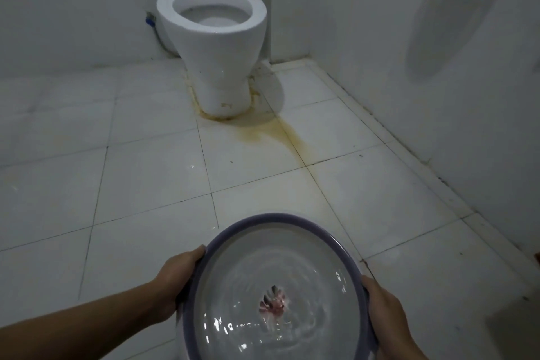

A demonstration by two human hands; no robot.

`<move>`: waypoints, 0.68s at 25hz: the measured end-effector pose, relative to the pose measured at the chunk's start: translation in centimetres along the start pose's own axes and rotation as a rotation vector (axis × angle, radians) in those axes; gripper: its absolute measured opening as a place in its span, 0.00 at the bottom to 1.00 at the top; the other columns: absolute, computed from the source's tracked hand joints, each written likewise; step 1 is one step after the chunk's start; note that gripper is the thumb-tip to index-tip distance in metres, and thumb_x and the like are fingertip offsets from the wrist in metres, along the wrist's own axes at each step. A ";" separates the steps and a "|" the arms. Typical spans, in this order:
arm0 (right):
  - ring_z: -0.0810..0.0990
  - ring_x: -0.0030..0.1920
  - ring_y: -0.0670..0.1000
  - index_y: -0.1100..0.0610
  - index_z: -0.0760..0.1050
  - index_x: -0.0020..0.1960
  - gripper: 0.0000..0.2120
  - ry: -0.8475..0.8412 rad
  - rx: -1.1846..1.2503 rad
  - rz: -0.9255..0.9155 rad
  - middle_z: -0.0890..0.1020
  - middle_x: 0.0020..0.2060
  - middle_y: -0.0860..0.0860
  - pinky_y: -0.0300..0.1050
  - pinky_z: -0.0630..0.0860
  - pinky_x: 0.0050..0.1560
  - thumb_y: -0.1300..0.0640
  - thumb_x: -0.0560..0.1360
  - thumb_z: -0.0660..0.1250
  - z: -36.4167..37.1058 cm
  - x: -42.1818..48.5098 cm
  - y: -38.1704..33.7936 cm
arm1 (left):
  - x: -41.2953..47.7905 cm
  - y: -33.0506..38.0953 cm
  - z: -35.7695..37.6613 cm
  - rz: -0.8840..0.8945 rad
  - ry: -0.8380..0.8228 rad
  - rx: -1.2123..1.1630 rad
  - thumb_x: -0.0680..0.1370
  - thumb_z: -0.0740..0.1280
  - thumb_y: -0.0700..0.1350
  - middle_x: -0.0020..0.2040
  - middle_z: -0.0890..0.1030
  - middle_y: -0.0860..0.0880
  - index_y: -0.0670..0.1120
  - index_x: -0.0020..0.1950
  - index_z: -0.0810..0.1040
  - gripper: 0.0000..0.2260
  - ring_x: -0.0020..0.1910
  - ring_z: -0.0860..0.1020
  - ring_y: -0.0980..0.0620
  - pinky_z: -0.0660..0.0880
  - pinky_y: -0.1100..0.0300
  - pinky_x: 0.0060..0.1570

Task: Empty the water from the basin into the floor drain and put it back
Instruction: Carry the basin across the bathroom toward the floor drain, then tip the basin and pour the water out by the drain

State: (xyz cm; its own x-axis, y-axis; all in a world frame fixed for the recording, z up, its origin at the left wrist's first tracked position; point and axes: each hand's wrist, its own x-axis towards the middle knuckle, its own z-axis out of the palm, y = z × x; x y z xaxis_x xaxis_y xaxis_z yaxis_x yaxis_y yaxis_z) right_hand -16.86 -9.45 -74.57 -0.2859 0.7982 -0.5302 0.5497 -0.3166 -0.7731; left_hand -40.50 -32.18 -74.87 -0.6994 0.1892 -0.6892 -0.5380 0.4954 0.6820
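Observation:
I hold a round white basin with a purple rim level in front of me, low in the head view. Rippling water fills it, and a small pink flower print shows on its bottom. My left hand grips the rim on the left side. My right hand grips the rim on the right side. No floor drain is visible in this view.
A white toilet with its lid up stands against the back wall, with yellow-brown stains on the tiles around its base. White tiled floor stretches between me and it. A white wall runs along the right side.

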 end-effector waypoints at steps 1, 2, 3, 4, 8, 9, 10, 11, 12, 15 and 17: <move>0.78 0.40 0.55 0.62 0.80 0.38 0.17 0.006 -0.011 0.020 0.81 0.35 0.55 0.50 0.71 0.44 0.54 0.79 0.60 -0.1 -0.1 0.4 | 0.1 -0.2 0.3 -0.004 -0.010 0.018 0.80 0.62 0.52 0.42 0.87 0.39 0.40 0.49 0.83 0.18 0.46 0.83 0.39 0.80 0.48 0.47; 0.75 0.38 0.54 0.64 0.79 0.41 0.17 0.013 -0.022 0.041 0.79 0.35 0.54 0.49 0.69 0.43 0.54 0.79 0.60 -0.3 -0.1 0.9 | 0.1 -0.3 0.5 -0.009 -0.019 0.037 0.80 0.62 0.53 0.43 0.86 0.39 0.39 0.49 0.83 0.18 0.46 0.83 0.39 0.79 0.47 0.49; 0.74 0.38 0.53 0.65 0.79 0.43 0.16 0.016 -0.039 0.059 0.78 0.36 0.55 0.48 0.67 0.43 0.54 0.80 0.59 -0.4 -0.1 1.1 | 0.2 -0.4 0.7 -0.015 -0.021 0.049 0.80 0.62 0.53 0.44 0.86 0.38 0.39 0.49 0.83 0.18 0.47 0.83 0.38 0.79 0.46 0.51; 0.73 0.39 0.54 0.64 0.79 0.45 0.16 0.020 -0.057 0.080 0.77 0.38 0.57 0.47 0.66 0.43 0.55 0.80 0.58 -0.4 -0.3 1.3 | 0.3 -0.5 0.8 -0.022 -0.020 0.056 0.80 0.63 0.53 0.45 0.86 0.38 0.39 0.49 0.83 0.18 0.47 0.83 0.37 0.79 0.45 0.52; 0.71 0.46 0.55 0.65 0.79 0.58 0.18 0.045 -0.135 0.084 0.77 0.48 0.62 0.46 0.66 0.49 0.56 0.83 0.54 -0.7 -0.9 1.8 | 0.7 -0.5 1.0 -0.040 -0.045 0.076 0.79 0.64 0.53 0.46 0.86 0.38 0.39 0.50 0.83 0.18 0.48 0.83 0.38 0.79 0.44 0.55; 0.71 0.47 0.55 0.64 0.78 0.60 0.18 0.053 -0.117 0.077 0.79 0.53 0.64 0.46 0.66 0.50 0.57 0.83 0.53 -0.8 -1.1 1.9 | 0.8 -0.5 1.0 -0.041 -0.049 0.085 0.79 0.64 0.53 0.47 0.86 0.38 0.39 0.50 0.83 0.18 0.48 0.83 0.38 0.79 0.44 0.55; 0.73 0.49 0.56 0.64 0.77 0.61 0.17 0.058 -0.113 0.063 0.79 0.56 0.66 0.46 0.67 0.52 0.57 0.83 0.53 -0.8 -1.2 2.0 | 0.9 -0.6 1.1 -0.039 -0.051 0.097 0.79 0.64 0.54 0.47 0.86 0.38 0.39 0.50 0.82 0.18 0.48 0.83 0.38 0.79 0.44 0.55; 0.74 0.50 0.57 0.65 0.78 0.59 0.17 0.052 -0.098 0.094 0.79 0.58 0.67 0.48 0.68 0.55 0.58 0.82 0.55 -0.7 -1.4 2.1 | 0.9 -0.7 1.1 -0.037 -0.051 0.112 0.79 0.64 0.54 0.47 0.85 0.38 0.38 0.50 0.82 0.18 0.48 0.83 0.38 0.80 0.45 0.54; 0.74 0.50 0.58 0.68 0.78 0.56 0.16 0.048 -0.050 0.144 0.79 0.58 0.68 0.50 0.69 0.58 0.58 0.82 0.57 -0.7 -1.7 1.9 | 1.0 -0.7 1.1 -0.034 -0.053 0.128 0.79 0.64 0.54 0.47 0.85 0.38 0.39 0.50 0.82 0.19 0.47 0.83 0.39 0.80 0.47 0.51; 0.75 0.53 0.60 0.72 0.78 0.56 0.18 0.013 0.023 0.255 0.77 0.59 0.70 0.52 0.67 0.59 0.58 0.81 0.59 -0.5 -1.7 2.2 | 1.3 -0.8 1.0 -0.027 -0.052 0.148 0.79 0.64 0.55 0.45 0.85 0.40 0.39 0.49 0.82 0.18 0.45 0.83 0.41 0.80 0.52 0.45; 0.73 0.50 0.58 0.71 0.78 0.55 0.17 0.020 0.034 0.283 0.77 0.54 0.67 0.51 0.68 0.58 0.57 0.81 0.60 -0.3 -1.7 2.6 | 1.4 -0.8 1.0 -0.027 -0.048 0.150 0.79 0.64 0.54 0.45 0.85 0.39 0.39 0.48 0.82 0.18 0.45 0.83 0.40 0.80 0.52 0.46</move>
State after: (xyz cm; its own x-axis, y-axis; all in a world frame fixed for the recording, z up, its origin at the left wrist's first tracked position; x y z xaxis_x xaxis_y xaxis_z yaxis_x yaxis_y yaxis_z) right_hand -14.72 -11.53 -75.58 -0.1095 0.6853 -0.7200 0.5784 -0.5452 -0.6068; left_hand -40.61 -31.51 -76.67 -0.6608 0.2127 -0.7198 -0.4772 0.6211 0.6217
